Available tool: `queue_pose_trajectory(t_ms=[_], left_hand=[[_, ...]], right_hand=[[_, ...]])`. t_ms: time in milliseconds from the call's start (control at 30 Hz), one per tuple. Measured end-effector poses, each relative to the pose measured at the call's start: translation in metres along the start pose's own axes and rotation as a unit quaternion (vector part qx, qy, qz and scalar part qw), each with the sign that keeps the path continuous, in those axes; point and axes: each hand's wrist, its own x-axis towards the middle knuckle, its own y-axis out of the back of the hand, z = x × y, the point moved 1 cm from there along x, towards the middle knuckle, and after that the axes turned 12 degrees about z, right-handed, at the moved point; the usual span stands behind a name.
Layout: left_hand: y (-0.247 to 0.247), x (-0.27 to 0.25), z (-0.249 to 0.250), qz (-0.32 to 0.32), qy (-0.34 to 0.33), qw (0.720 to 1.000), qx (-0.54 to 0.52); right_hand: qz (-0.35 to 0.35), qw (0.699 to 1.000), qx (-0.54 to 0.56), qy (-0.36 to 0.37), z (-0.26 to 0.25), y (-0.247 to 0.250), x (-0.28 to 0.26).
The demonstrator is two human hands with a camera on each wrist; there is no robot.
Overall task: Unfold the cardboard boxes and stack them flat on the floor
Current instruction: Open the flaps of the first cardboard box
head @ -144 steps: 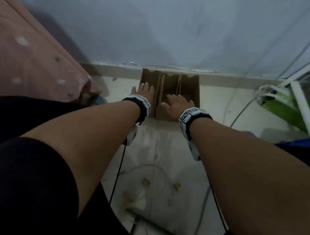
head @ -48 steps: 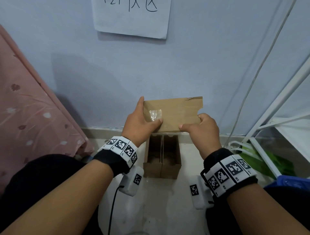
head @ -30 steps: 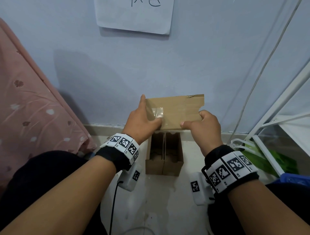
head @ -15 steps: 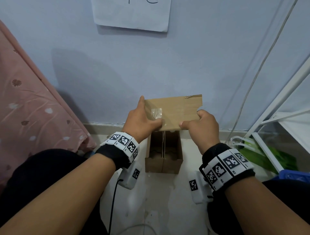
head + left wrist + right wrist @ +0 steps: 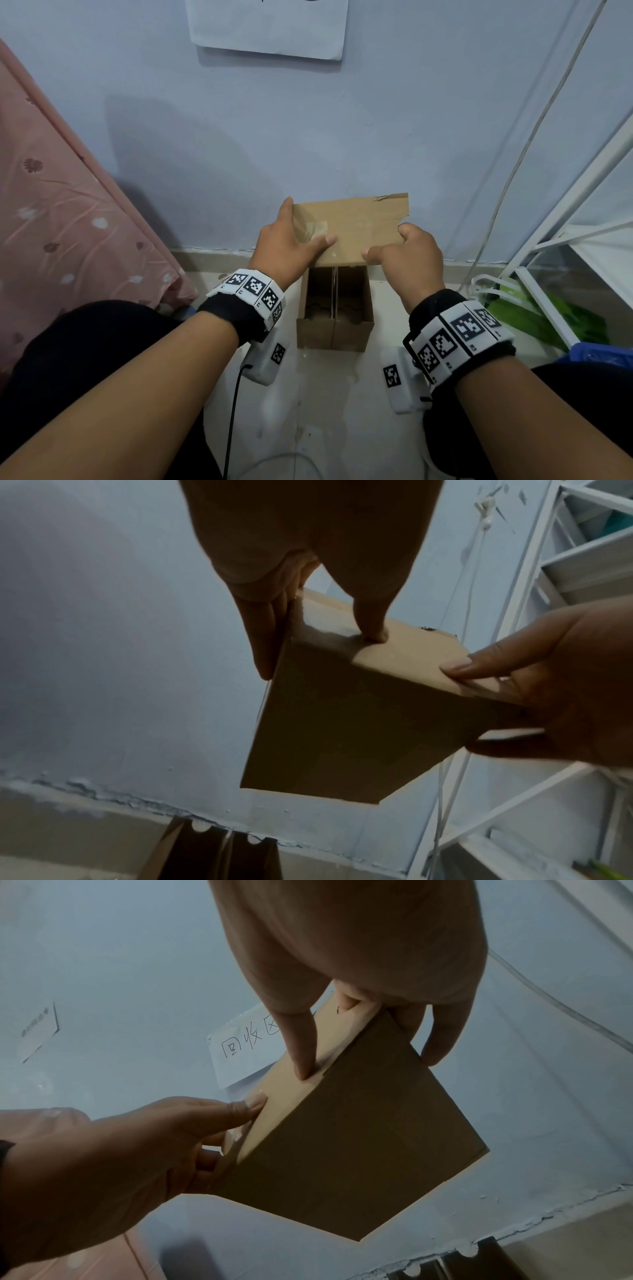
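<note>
I hold a small brown cardboard box [image 5: 356, 229] up in front of the wall, above the floor. My left hand [image 5: 284, 243] grips its left end, thumb on the taped top face and fingers along the side. My right hand [image 5: 404, 253] grips the right end, thumb on top and fingers curled round the edge. The left wrist view shows the box [image 5: 346, 723] from below, as does the right wrist view [image 5: 352, 1145]. More cardboard boxes [image 5: 334, 308] stand side by side on the floor against the wall, right below the held one.
A pink flowered cloth [image 5: 68, 219] hangs at the left. At the right stand a white metal rack [image 5: 561, 226], something green [image 5: 555, 315] and a blue item [image 5: 603, 353]. A paper sheet [image 5: 270, 27] is stuck on the wall. Cables [image 5: 233, 418] trail over the floor.
Since 4.8 s ago my hands lifted one box off the floor row up in front of the wall. Over the last second the grip and the box have barely shifted.
</note>
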Motion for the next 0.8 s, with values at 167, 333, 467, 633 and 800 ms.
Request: queue_pose_trajectory(t_ms=[167,333,467,633,800], left_hand=[[-0.0013,0.0045,-0.0014,0.006,-0.002,1.0,0.005],[0.0,-0.0007,0.0035,-0.005,0.012,1.0,-0.006],[-0.0021,-0.0011,0.0017,-0.007,0.019,1.0,-0.02],[-0.0029,0.0018,-0.0003,-0.002,0.01,1.0,-0.002],[-0.0025,0.0002,0.0016,-0.003,0.025,1.0,-0.013]], right_hand=[[0.005,1.0,-0.002,-0.004,-0.0003,-0.0019,-0.0003],[0.009,1.0,-0.003,-0.002,-0.0017,-0.001,-0.0016],[0.008,1.0,-0.002,-0.002,-0.0018,-0.0006,-0.0016],[0.007,1.0,0.003,-0.012,-0.0008,-0.0013,-0.0017],[0.008,1.0,0.017,-0.023,-0.0028,0.0016,-0.0033]])
